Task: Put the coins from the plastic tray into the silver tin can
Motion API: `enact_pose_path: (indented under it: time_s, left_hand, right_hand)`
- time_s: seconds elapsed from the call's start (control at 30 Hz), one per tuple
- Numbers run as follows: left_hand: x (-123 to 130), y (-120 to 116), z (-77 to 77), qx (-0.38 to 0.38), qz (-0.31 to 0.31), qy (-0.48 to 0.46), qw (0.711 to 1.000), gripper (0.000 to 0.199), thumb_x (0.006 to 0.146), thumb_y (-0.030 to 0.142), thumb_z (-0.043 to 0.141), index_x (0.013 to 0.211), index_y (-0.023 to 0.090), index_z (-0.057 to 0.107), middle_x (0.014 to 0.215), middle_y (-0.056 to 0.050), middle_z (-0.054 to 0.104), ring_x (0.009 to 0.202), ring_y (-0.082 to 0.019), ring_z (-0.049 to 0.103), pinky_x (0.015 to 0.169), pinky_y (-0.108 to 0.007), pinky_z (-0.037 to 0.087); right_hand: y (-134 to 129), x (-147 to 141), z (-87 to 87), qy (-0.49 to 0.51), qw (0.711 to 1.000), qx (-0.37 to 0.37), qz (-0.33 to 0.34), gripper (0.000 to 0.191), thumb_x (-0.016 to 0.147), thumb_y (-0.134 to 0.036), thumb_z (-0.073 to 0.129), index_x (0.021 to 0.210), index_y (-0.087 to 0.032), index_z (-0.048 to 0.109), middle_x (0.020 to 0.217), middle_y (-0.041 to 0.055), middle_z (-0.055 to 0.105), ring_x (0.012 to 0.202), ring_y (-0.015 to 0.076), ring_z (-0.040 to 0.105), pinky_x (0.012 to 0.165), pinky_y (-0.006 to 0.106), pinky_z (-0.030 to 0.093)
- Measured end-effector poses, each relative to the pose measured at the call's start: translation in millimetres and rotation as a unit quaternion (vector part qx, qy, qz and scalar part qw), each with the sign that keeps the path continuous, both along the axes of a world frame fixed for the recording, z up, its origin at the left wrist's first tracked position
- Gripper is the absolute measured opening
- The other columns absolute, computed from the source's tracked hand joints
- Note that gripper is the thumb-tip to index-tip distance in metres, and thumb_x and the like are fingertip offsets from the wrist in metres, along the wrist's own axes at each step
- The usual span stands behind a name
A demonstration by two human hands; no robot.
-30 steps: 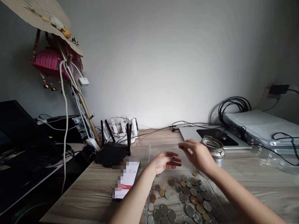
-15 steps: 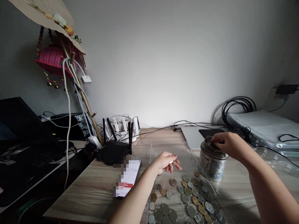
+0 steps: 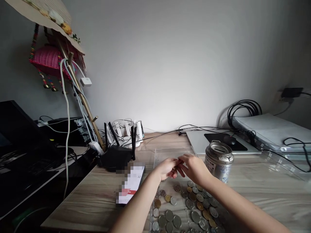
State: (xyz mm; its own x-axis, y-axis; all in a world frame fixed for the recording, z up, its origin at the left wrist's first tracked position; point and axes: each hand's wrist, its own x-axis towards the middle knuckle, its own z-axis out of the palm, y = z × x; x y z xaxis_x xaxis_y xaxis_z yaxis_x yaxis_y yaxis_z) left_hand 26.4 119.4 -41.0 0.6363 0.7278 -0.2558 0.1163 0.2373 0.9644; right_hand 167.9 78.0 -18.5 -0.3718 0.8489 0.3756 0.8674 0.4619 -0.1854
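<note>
Desk (image 3: 97, 197) of pale wood carries a clear tray (image 3: 170, 152) strewn with coins (image 3: 194, 207), a slotted tin (image 3: 219, 160) just right of it. Above the tray the left hand (image 3: 166, 168) and right hand (image 3: 194, 168) meet, fingertips pinched together; what they grip cannot be made out.

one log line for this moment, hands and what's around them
left hand fingertips meet right hand above coins | held item: cannot tell | tin upright right of hands | phone left
</note>
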Motion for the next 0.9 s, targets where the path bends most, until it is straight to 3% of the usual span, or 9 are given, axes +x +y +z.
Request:
enact_pose_path:
  time_s: [0.1,0.2,0.37,0.43,0.57,0.67,0.83,0.9]
  left_hand:
    - [-1,-2,2.1,-0.004,-0.018,-0.029,0.999,0.041,0.079,0.046,0.040,0.094,0.010,0.052,0.057,-0.005,0.061,0.029,-0.005,0.041,0.032,-0.019,0.020]
    - [-2,-3,4.0,-0.010,-0.011,-0.070,0.997,0.039,0.079,0.043,0.042,0.095,0.009,0.054,0.058,-0.005,0.061,0.029,-0.003,0.036,0.032,-0.019,0.018]
    - [-5,-2,6.0,-0.062,0.036,-0.075,0.995,0.025,0.078,0.026,0.042,0.088,0.008,0.056,0.061,-0.006,0.060,0.032,-0.001,0.035,0.032,-0.016,0.014]
    - [-5,-1,5.7,-0.089,0.053,-0.075,0.992,0.020,0.075,0.016,0.042,0.089,0.008,0.054,0.067,-0.008,0.062,0.037,-0.003,0.043,0.032,-0.015,0.020]
    - [-6,-1,3.9,-0.099,0.055,-0.094,0.989,0.024,0.069,0.006,0.041,0.090,0.007,0.052,0.084,-0.015,0.064,0.059,-0.012,0.060,0.049,-0.019,0.041]
    - [-5,-2,2.7,-0.081,0.049,-0.106,0.990,0.022,0.070,0.006,0.044,0.090,0.006,0.052,0.089,-0.017,0.063,0.071,-0.017,0.063,0.059,-0.022,0.045]
    - [-3,-3,1.1,-0.063,0.063,-0.108,0.990,0.013,0.072,0.013,0.053,0.084,0.007,0.056,0.088,-0.015,0.064,0.071,-0.017,0.063,0.058,-0.021,0.045]
    - [-3,-3,0.6,-0.056,0.065,-0.107,0.991,0.015,0.071,0.018,0.058,0.082,0.007,0.057,0.085,-0.014,0.065,0.070,-0.016,0.063,0.056,-0.020,0.045]
  right_hand:
    - [2,2,0.8,0.064,0.998,0.009,0.008,0.018,0.077,-0.020,0.043,0.086,-0.021,0.059,0.078,0.0024,0.060,0.072,0.0125,0.054,0.059,0.021,0.036]
    - [1,17,15.1,0.119,0.992,0.050,-0.006,0.018,0.076,-0.021,0.043,0.085,-0.021,0.059,0.077,0.0013,0.061,0.067,0.0114,0.054,0.058,0.021,0.038]
    - [5,80,47.7,0.175,0.964,0.150,-0.135,0.013,0.068,-0.028,0.051,0.073,-0.023,0.063,0.073,0.0003,0.064,0.065,0.0142,0.056,0.057,0.023,0.039]
    - [10,108,53.7,0.168,0.965,0.118,-0.165,0.014,0.064,-0.030,0.053,0.070,-0.023,0.064,0.068,0.0003,0.064,0.062,0.0156,0.057,0.054,0.024,0.040]
    - [16,139,52.8,0.122,0.983,-0.005,-0.140,0.013,0.060,-0.022,0.052,0.063,-0.021,0.065,0.061,-0.0001,0.064,0.058,0.0151,0.057,0.051,0.023,0.040]
    - [14,137,52.8,0.111,0.984,-0.020,-0.135,0.013,0.061,-0.022,0.052,0.064,-0.022,0.065,0.062,-0.0008,0.064,0.058,0.0149,0.057,0.051,0.023,0.041]
    - [0,98,54.4,0.193,0.954,0.186,-0.133,0.023,0.071,-0.034,0.049,0.079,-0.020,0.065,0.075,0.0037,0.064,0.065,0.0153,0.056,0.058,0.025,0.042]
    - [-4,72,47.1,0.175,0.967,0.172,-0.070,0.023,0.075,-0.033,0.045,0.082,-0.020,0.063,0.079,0.0041,0.063,0.064,0.0134,0.055,0.058,0.024,0.041]
